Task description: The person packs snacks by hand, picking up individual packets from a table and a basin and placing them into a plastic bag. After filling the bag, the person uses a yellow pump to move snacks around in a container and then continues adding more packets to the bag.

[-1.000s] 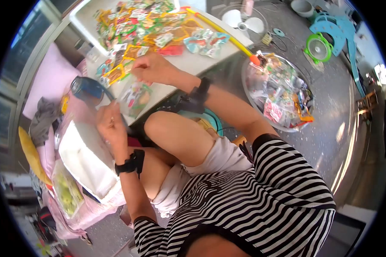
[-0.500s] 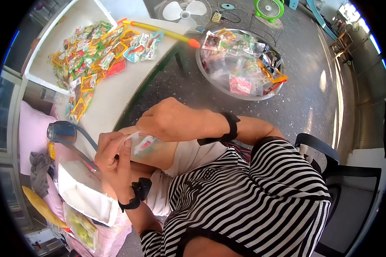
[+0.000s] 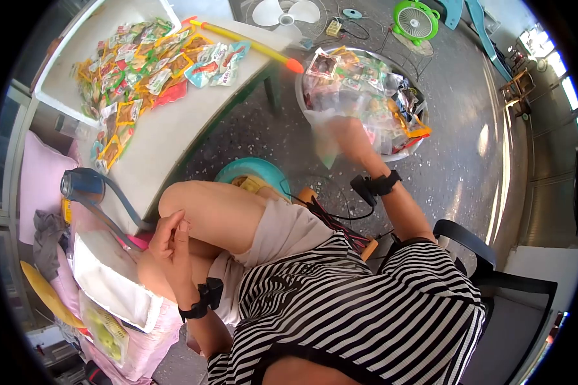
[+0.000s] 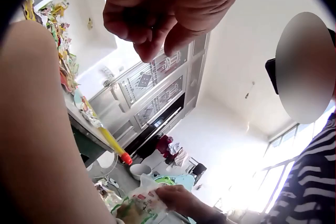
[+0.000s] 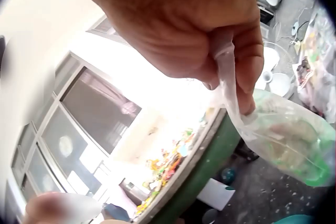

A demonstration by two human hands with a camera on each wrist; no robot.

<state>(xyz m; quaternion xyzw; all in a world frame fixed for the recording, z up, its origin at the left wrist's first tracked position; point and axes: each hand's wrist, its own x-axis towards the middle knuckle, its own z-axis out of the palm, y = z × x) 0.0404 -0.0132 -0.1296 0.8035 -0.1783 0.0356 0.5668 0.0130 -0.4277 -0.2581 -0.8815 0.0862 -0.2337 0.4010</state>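
My right hand [image 3: 351,138] pinches the gathered top of a clear plastic bag [image 5: 289,140] with green print and a brownish filling. In the head view, hand and bag are motion-blurred at the near rim of a round metal basin [image 3: 307,110] full of bagged packets. The right wrist view shows the bag hanging below the thumb and fingers. Over the lap, my left hand [image 3: 173,250] has its fingers loosely bent, and nothing shows between them in the left wrist view. Small bright snack packets [image 3: 132,70] lie heaped on the table at the upper left.
A white foam tray [image 3: 55,83] lies tipped on the table [image 3: 173,138] behind the packets, beside a yellow stick with an orange tip [image 3: 250,45]. Left of the lap sits a white foam box [image 3: 109,282]. Fans [image 3: 415,22] and a teal basin [image 3: 263,168] stand on the floor.
A bag came from the table edge to the lap, where both hands worked at its top. My right hand has since carried it right to the basin; the left stayed over the lap.
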